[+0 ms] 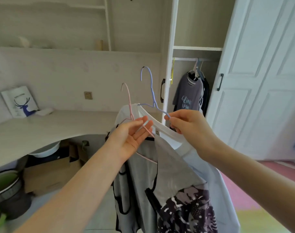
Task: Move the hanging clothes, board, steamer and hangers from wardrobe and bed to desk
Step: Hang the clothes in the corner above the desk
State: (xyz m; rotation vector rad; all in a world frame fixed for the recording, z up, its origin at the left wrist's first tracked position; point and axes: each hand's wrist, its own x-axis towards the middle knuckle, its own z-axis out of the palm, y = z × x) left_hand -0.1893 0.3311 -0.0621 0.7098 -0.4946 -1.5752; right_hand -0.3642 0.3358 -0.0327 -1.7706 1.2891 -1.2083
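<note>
Blue hanger with white shirt is pinched by right hand. Pink hanger with grey garment is carried on spread left hand. Both are held beside desk.

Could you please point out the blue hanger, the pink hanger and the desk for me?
blue hanger (151,86), head view, on its neck below the hook.
pink hanger (129,103), head view, on its neck above the fingers.
desk (59,121), head view, on its bare top.
</note>
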